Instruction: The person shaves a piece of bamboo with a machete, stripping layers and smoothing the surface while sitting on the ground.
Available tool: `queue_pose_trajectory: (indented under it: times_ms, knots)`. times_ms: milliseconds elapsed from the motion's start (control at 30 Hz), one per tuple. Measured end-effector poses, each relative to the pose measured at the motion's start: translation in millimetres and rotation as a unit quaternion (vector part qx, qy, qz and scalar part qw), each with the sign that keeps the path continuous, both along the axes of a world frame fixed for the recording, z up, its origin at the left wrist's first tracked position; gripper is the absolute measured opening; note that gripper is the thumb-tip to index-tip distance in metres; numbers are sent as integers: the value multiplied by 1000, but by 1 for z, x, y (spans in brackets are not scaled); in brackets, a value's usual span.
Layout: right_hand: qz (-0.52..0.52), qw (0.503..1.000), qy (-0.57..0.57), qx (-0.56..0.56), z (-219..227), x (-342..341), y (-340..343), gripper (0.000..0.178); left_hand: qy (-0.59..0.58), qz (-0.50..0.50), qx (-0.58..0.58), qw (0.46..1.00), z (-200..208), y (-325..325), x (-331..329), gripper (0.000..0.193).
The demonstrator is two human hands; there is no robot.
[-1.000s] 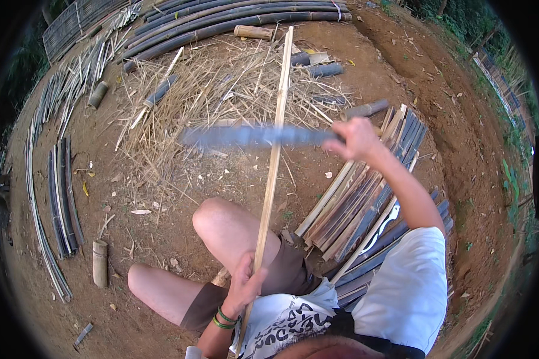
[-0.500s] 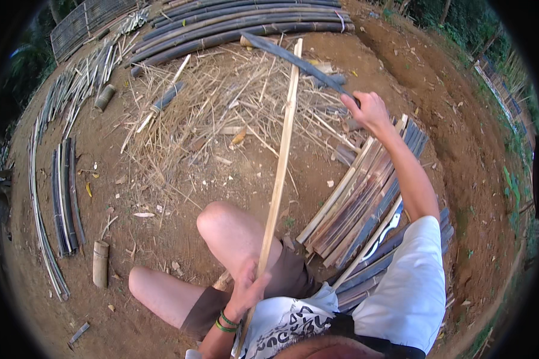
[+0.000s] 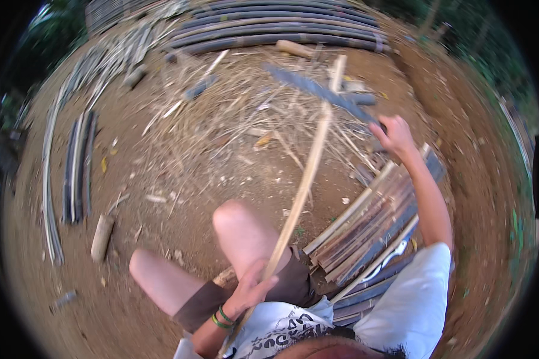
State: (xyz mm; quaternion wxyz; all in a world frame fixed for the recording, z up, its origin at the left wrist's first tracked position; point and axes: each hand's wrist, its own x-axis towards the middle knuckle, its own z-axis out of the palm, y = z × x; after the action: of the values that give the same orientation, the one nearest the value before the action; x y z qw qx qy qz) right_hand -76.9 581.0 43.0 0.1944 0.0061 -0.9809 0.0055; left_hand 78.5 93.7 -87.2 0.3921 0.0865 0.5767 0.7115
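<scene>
My left hand (image 3: 253, 291) is closed around the lower part of a long, pale bamboo strip (image 3: 308, 173), near my lap. The strip slants up and away to the right, its far end over the littered ground. In my right hand (image 3: 396, 136) is the handle of a machete (image 3: 320, 91), its long dark blade pointing up and to the left. The blade crosses the strip a little below its far end; whether the two touch, I cannot tell. Motion blurs the blade.
Split bamboo slats (image 3: 371, 224) are stacked at my right, with a white-handled tool (image 3: 392, 254) on them. Shavings (image 3: 233, 113) litter the ground ahead. Dark bamboo poles (image 3: 281, 39) lie beyond. At left are a short bamboo piece (image 3: 102, 238), dark strips (image 3: 78, 167) and long thin strips (image 3: 50, 179).
The machete blade now crosses the strip farther down from its far end. The strip leans more to the right, and the whole view has shifted. Both hands keep their hold.
</scene>
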Motion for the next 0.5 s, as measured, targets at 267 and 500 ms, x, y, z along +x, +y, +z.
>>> queue_pose_trajectory:
  times_ms: [267, 500]
  knots:
    - [-206, 948, -48, -238, -24, -37, 84, 53, 188, -3, -18, 982, -32, -6, 16, 47]
    - [-130, 984, 4, -122, -121, -2, 100, 59, 226, 53, -40, 972, -12, 0, 23, 47]
